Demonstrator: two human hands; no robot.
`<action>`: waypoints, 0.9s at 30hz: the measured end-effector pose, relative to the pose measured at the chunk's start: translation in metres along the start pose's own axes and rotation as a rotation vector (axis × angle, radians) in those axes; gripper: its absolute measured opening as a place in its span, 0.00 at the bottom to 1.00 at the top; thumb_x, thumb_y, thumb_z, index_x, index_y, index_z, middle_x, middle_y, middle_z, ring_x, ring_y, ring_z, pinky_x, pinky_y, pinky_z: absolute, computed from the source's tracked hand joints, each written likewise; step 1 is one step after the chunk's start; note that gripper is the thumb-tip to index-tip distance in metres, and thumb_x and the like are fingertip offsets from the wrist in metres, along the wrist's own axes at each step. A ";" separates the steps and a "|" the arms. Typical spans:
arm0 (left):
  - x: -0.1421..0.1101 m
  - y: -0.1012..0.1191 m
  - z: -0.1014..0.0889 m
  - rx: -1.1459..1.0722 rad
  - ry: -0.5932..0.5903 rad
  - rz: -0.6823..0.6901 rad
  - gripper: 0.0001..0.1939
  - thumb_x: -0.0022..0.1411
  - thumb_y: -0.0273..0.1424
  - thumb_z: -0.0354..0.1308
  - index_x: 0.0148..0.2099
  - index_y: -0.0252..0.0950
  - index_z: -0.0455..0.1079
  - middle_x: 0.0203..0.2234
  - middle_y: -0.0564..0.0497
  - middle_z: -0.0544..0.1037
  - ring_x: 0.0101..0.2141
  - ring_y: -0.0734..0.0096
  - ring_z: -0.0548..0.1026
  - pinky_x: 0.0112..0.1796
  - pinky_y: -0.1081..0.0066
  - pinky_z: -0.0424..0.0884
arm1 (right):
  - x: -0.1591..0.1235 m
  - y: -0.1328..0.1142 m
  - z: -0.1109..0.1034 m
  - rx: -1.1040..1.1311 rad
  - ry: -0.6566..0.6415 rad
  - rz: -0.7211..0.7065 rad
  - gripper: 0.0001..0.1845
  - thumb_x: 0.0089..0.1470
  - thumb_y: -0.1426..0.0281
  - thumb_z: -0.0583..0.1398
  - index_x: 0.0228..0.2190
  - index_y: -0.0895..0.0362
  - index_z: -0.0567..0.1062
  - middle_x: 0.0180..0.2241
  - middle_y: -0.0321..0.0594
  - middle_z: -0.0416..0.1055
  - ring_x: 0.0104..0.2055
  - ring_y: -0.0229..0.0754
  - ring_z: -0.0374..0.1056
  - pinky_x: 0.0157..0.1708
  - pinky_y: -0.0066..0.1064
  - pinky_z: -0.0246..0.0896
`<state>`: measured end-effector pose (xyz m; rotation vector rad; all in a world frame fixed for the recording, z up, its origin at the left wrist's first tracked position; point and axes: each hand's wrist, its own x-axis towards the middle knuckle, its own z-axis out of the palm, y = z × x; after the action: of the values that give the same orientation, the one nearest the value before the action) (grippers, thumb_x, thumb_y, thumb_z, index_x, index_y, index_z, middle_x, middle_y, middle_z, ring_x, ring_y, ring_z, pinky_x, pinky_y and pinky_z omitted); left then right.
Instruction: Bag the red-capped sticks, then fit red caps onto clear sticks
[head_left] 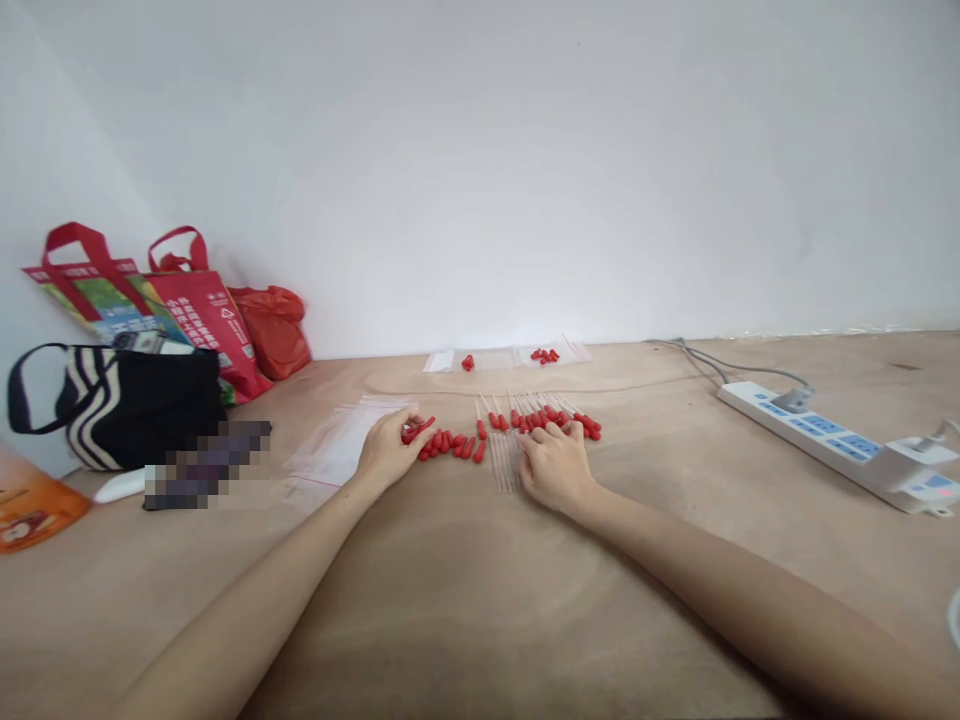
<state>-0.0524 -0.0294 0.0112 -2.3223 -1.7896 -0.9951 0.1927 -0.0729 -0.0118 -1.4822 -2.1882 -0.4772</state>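
Observation:
My left hand point(390, 445) is at the left end of a cluster of red rubber dropper bulbs point(446, 442), its thumb and fingers closed on a red bulb point(420, 430). Just right of the middle, my right hand point(556, 465) rests low with curled fingers beside a row of thin clear tubes point(503, 462). What its fingertips grip is hidden. Beyond it lies a row of droppers point(536, 412), each with a red bulb toward me and a clear stem pointing to the wall.
Clear plastic bags point(341, 440) lie left of my left hand. More bags with red bulbs point(544, 356) are near the wall. A white power strip point(825, 435) with plugs sits right. A black striped bag point(142, 400) and red shopping bags point(214, 325) stand left.

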 end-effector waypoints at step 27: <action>0.048 0.084 0.057 0.140 -0.269 0.235 0.10 0.48 0.38 0.58 0.30 0.38 0.69 0.33 0.48 0.72 0.41 0.59 0.67 0.43 0.62 0.60 | -0.033 0.071 -0.004 0.125 0.320 0.059 0.13 0.53 0.69 0.51 0.27 0.55 0.75 0.22 0.36 0.71 0.26 0.35 0.60 0.39 0.34 0.39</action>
<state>0.0538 0.0062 0.0188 -2.5972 -1.5534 -0.5290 0.2701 -0.0749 -0.0238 -1.3006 -1.8848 -0.5093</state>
